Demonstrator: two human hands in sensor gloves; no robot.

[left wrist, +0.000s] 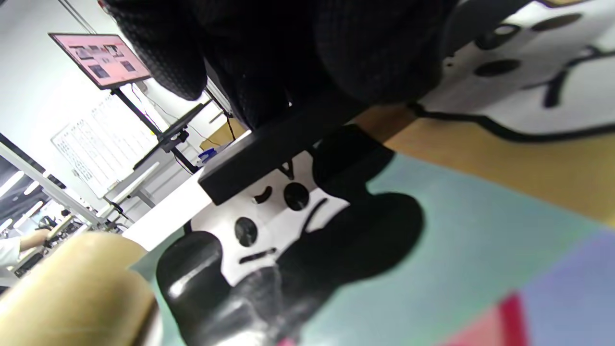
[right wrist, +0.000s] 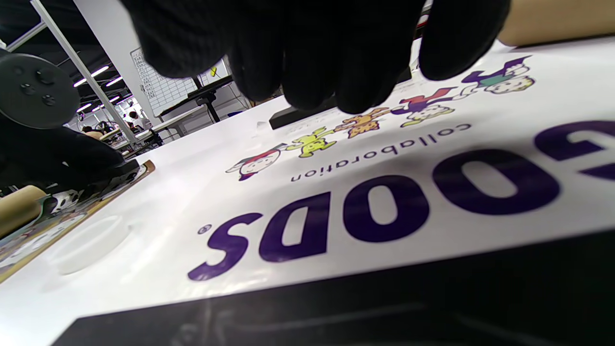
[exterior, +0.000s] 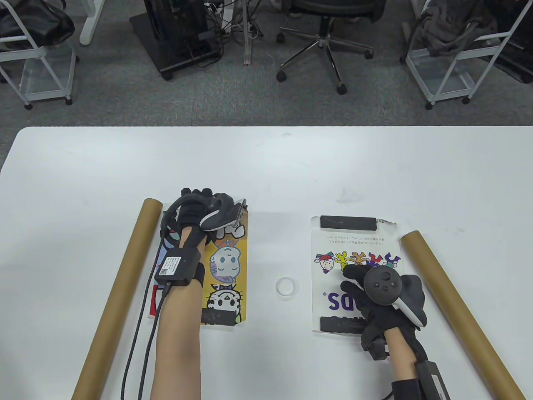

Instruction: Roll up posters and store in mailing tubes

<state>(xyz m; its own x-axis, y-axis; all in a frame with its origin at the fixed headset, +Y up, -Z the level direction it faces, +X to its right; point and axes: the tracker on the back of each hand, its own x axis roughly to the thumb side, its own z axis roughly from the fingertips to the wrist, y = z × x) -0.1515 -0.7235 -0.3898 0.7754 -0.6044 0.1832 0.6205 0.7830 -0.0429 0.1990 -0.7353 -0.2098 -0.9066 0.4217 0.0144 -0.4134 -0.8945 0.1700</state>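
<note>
A yellow cartoon poster (exterior: 227, 266) lies flat at left, with a black weight bar (exterior: 216, 317) on its near edge. My left hand (exterior: 199, 196) is at the poster's far edge. In the left wrist view its fingers (left wrist: 375, 53) curl over another black bar (left wrist: 269, 154) there. A white poster (exterior: 354, 246) lies flat at right, with black bars on its far edge (exterior: 347, 222) and near edge (exterior: 339, 324). My right hand (exterior: 354, 277) rests open on its print, fingers (right wrist: 312, 62) spread. One cardboard tube (exterior: 120, 291) lies left of the yellow poster, another (exterior: 454, 300) right of the white one.
A white ring-shaped cap (exterior: 286, 286) lies on the table (exterior: 266, 166) between the two posters, also in the right wrist view (right wrist: 89, 242). An office chair (exterior: 325, 37) and metal carts stand on the floor beyond the table's far edge.
</note>
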